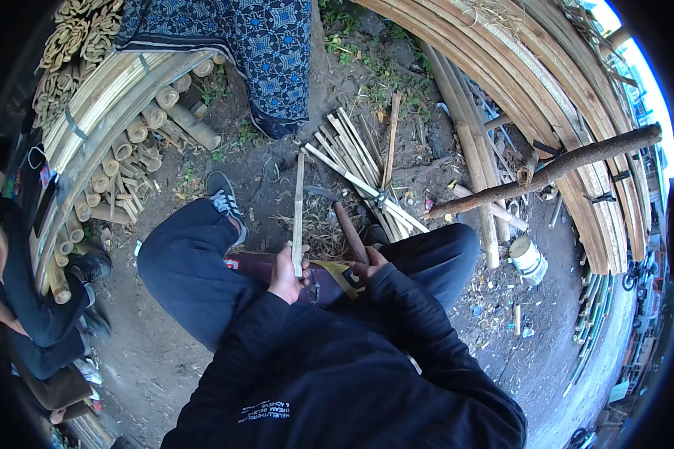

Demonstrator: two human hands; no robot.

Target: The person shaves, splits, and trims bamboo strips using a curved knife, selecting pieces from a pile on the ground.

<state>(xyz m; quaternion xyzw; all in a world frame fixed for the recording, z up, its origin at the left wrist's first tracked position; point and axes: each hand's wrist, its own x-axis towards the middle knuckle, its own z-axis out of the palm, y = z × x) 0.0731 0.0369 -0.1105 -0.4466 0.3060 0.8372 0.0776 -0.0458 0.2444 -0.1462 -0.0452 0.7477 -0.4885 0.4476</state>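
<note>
My left hand point(284, 276) is closed around the lower end of a pale, flat bamboo strip point(299, 206), which points away from me. In my right hand point(370, 267) is the wooden handle of a sickle point(347, 230). Its dark curved blade shows at the far end, bent toward the strip but seemingly apart from it. Beneath both hands, a maroon and yellow cloth or sack point(323, 285) lies across my lap. Thin shavings point(329, 238) cover the ground between my legs. Just beyond the sickle lies a bundle of split bamboo strips point(358, 161).
Cut bamboo poles point(137, 132) are stacked at the left, near seated people point(34, 299). A blue patterned cloth point(266, 63) hangs ahead. Long bamboo slats point(520, 67) lean at the right, with a rough branch point(577, 159) jutting inward. A white bucket point(528, 260) stands below.
</note>
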